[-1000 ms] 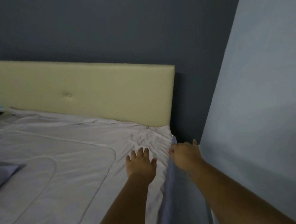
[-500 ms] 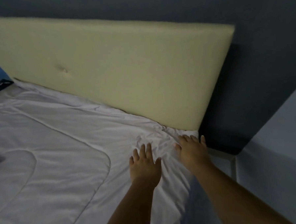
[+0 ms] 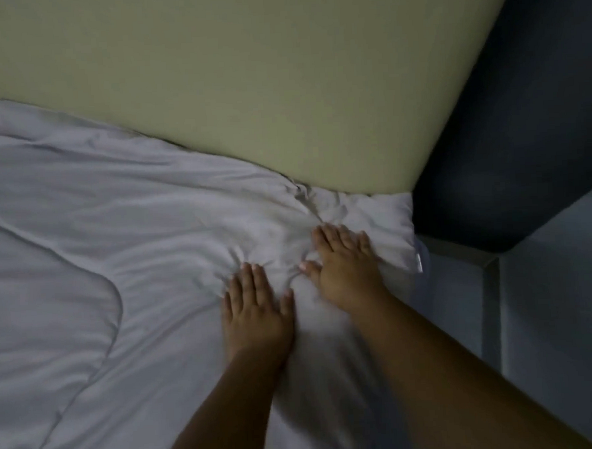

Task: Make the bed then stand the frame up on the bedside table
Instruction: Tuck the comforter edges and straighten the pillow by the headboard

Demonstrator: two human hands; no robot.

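1. both grips lie flat on the white comforter (image 3: pixel 116 233) at the bed's top right end, close under the headboard (image 3: pixel 245 72). the fingers are straight and close together and pinch nothing.
2. the left grip (image 3: pixel 258 315) presses a little inboard, probably to pin the cover. the right grip (image 3: pixel 345 269) pushes toward the corner (image 3: pixel 387 219), probably to flatten the folds bunched there.
3. creases fan out from the fingertips, so this corner looks unfinished.
4. neither the frame nor its bedside tabletop is in view.
5. half a second ago the right grip sat at the bed's very edge. now it rests on top of the cover, the corner lies puffed out beyond it, and the view has closed in.
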